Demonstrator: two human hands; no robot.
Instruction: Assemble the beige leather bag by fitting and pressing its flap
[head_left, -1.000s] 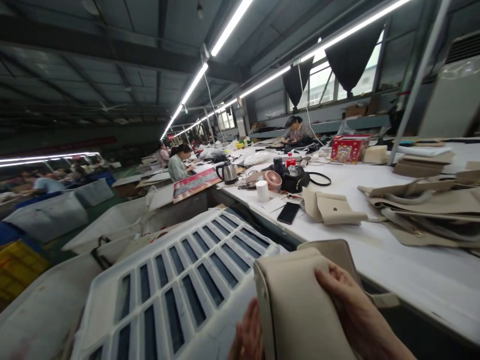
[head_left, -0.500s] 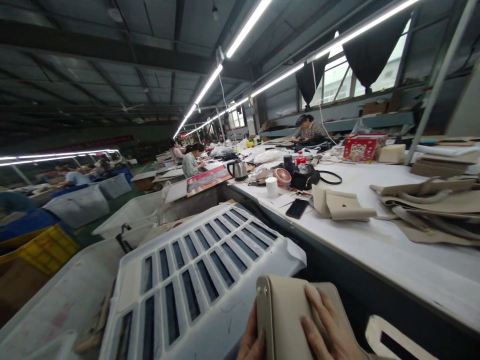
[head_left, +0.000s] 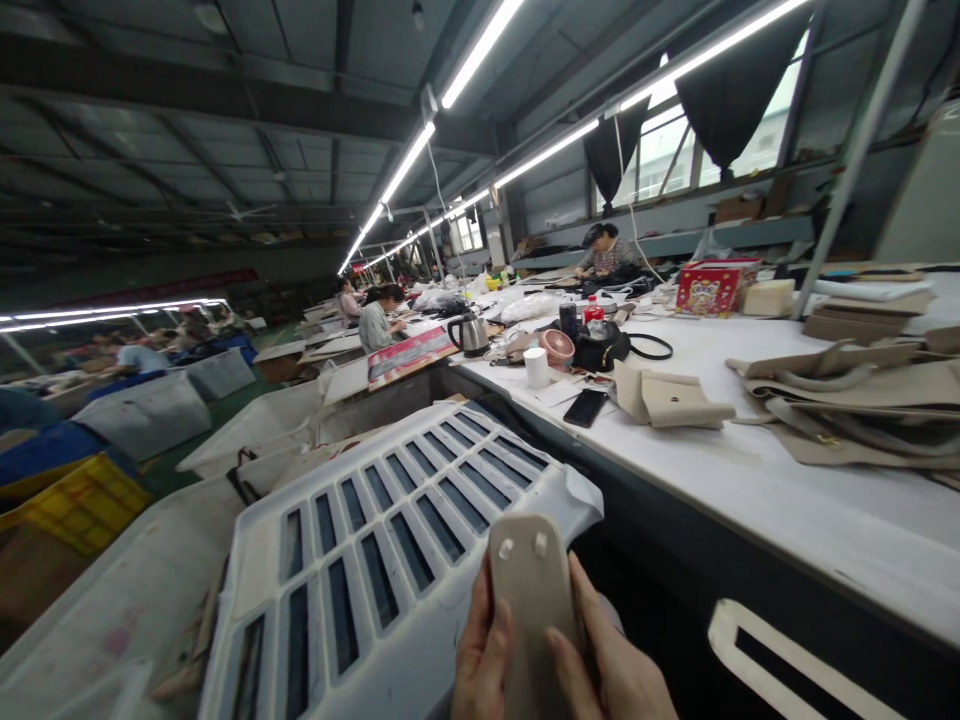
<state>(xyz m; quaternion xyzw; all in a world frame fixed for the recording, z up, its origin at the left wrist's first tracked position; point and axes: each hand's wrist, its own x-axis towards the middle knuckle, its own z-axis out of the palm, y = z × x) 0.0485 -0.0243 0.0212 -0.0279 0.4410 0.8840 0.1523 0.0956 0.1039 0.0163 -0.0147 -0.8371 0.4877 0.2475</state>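
Fingers (head_left: 577, 640) around beige bag (head_left: 529, 590) — upright

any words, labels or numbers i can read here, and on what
None can be read.
Red box: print too blurred.
Red printed board: text too small.
Red banner on the far wall: too dark and blurred.
Beige piece between left hand and right hand: no text.

both hands bare: left hand (head_left: 484, 655), right hand (head_left: 611, 665). no gloves, no rings visible, short plain nails. wrists cut off by frame, sleeves not visible.
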